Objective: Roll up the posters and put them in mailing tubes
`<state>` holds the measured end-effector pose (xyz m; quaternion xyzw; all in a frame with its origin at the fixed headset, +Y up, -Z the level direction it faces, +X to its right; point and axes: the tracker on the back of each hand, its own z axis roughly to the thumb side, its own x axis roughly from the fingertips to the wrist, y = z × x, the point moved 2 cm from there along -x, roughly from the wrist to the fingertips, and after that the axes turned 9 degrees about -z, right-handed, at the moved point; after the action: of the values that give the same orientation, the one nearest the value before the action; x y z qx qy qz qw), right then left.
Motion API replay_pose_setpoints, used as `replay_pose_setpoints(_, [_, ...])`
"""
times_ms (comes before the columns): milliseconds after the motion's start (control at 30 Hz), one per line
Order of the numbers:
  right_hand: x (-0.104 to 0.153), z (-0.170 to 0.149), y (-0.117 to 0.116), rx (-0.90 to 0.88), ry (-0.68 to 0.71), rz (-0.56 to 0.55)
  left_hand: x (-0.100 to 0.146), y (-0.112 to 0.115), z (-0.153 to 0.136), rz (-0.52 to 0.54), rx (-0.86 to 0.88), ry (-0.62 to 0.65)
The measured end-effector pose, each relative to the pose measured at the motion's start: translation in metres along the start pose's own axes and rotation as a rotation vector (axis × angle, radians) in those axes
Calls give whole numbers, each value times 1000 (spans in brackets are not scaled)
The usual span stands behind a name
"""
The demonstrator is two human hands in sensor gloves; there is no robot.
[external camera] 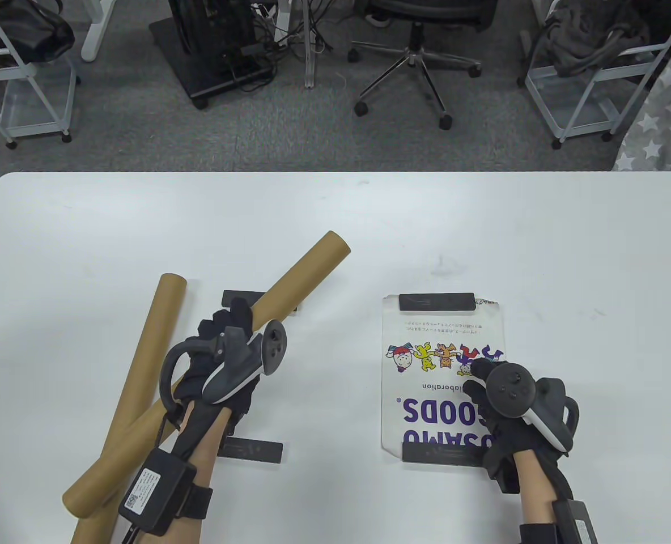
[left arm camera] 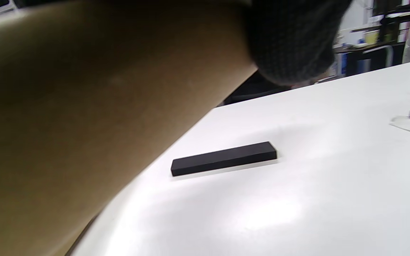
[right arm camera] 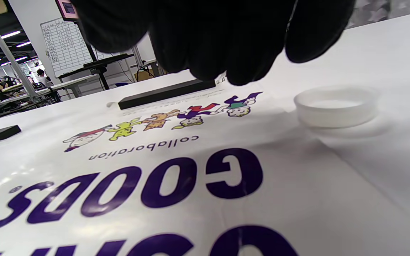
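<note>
Toward the bench's (external camera: 335,215) near left corner, the left hand (external camera: 222,362) curls its fingers round a brown mailing tube (external camera: 304,269), which slants away toward the middle of the bench; the grip sits partway along it, probably so the tube can be steered to wherever it is needed. This tube crosses over a second tube (external camera: 151,345) lying beside it. Two black bars flank the hand, one bar (left arm camera: 223,158) beyond it and another bar (external camera: 253,451) nearer the front edge, holding nothing down. Rightward, the right hand (external camera: 511,408) hovers over the poster (external camera: 426,391), fingers loosely bent and gripping nothing, seemingly about to start a roll. The poster lies flat, pinned by a far weight (external camera: 436,301) and a near weight (external camera: 443,454), evidently to stop it curling. A white end cap (right arm camera: 335,106) waits just off its right edge.
</note>
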<state>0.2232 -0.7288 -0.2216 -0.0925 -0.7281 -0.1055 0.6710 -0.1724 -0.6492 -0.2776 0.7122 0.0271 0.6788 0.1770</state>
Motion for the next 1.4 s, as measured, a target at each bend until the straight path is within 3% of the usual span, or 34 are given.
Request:
replay_pose_setpoints(200, [1, 2, 2, -11, 18, -1, -23, 25, -11, -122, 31, -131])
replay_pose_setpoints(600, [2, 3, 2, -14, 27, 3, -52, 71, -34, -238, -14, -366])
replay_pose_setpoints(867, [2, 4, 0, -11, 30, 17, -62, 95, -40, -327, -22, -394])
replay_pose_setpoints(1400, [3, 5, -1, -14, 30, 24, -74, 116, -49, -322, -34, -424])
